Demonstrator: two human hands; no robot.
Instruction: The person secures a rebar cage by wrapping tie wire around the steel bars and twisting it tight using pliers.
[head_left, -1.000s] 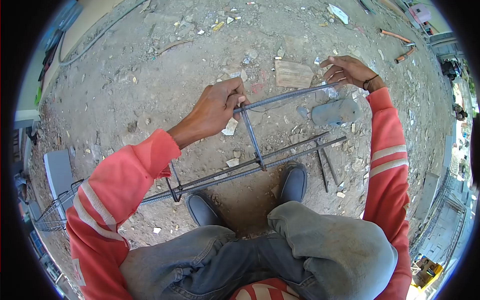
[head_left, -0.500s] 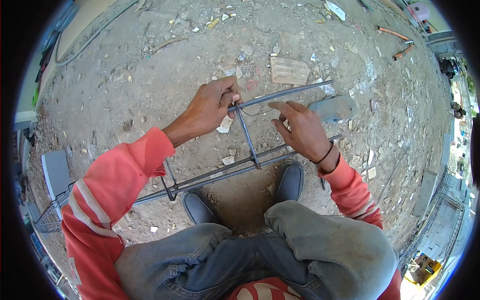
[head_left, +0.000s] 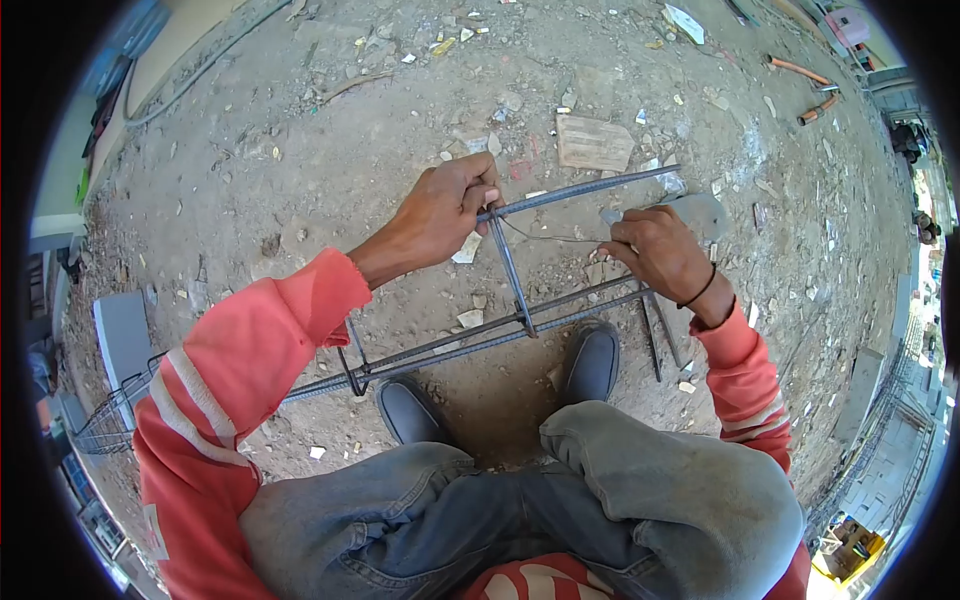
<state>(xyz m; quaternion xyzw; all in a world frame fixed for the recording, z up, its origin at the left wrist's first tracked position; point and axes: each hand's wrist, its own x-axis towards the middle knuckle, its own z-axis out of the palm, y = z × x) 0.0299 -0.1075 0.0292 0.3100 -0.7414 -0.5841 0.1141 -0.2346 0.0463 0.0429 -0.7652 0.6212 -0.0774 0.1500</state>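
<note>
The left hand (head_left: 447,209) pinches the upper rebar (head_left: 590,187) where it meets a stirrup (head_left: 512,272); the right hand (head_left: 662,252), to the right, pinches the thin tie wire (head_left: 550,238) running from that joint, above the dirt ground (head_left: 330,170).

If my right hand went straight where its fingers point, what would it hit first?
Your right hand would probably meet the short metal crosspiece first, though how their depths line up is unclear.

White-striped red sleeves (head_left: 262,335), faded jeans (head_left: 660,480), dark shoes (head_left: 592,365), black wristband (head_left: 707,287).
</note>
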